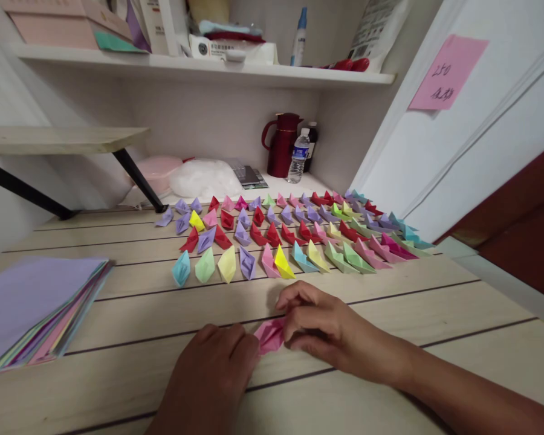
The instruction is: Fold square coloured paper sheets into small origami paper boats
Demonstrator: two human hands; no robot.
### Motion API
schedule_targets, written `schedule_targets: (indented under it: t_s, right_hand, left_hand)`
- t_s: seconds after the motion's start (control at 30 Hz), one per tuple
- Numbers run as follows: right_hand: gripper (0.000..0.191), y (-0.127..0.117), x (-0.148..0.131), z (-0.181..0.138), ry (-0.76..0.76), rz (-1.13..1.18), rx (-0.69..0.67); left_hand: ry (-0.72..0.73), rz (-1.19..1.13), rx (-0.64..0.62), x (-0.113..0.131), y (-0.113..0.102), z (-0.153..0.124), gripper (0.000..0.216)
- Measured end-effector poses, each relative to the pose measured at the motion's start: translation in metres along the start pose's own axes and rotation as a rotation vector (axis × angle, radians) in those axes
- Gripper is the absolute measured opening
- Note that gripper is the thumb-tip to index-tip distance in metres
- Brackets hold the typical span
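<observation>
A small pink folded paper piece (pixel 269 336) lies on the pale wooden table (pixel 390 302) between my two hands. My left hand (pixel 213 368) presses on its left side with curled fingers. My right hand (pixel 321 329) pinches its right side, fingers bent over it. Just beyond the hands lie several rows of folded paper boats (pixel 290 232) in purple, red, pink, yellow, green and blue.
A stack of coloured paper sheets (pixel 36 308) sits at the table's left edge. At the back stand a dark red jug (pixel 281 145), a water bottle (pixel 298 156), a pink container (pixel 158 172) and a white bag (pixel 205 179). Shelves hang above; a pink note (pixel 446 72) sticks on the right wall.
</observation>
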State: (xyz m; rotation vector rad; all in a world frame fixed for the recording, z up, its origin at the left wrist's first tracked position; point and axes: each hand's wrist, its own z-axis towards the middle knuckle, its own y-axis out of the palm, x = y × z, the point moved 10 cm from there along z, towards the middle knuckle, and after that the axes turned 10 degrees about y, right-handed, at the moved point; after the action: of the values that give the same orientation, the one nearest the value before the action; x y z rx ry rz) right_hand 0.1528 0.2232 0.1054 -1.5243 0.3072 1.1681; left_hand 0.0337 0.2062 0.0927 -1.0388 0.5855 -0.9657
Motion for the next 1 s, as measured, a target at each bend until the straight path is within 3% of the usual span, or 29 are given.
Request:
schedule_targets:
  t_s: [0.47,0.8,0.93,1.0]
  right_hand:
    - [0.014,0.003,-0.006,0.001,-0.051,-0.129,-0.007]
    - [0.014,0.010,-0.006,0.002,-0.078,-0.201,0.019]
    - [0.008,0.004,-0.002,0.004,-0.049,-0.119,0.003]
    - [0.019,-0.003,0.002,0.004,-0.026,-0.073,0.030]
  left_hand:
    - [0.112,0.076,0.043,0.013,-0.002,0.002,0.023]
    - [0.102,0.082,0.021,0.015,0.000,0.007,0.024]
    - [0.071,0.080,-0.012,0.012,0.004,0.004,0.025]
    - [0.075,0.076,0.006,0.011,0.005,0.000,0.024]
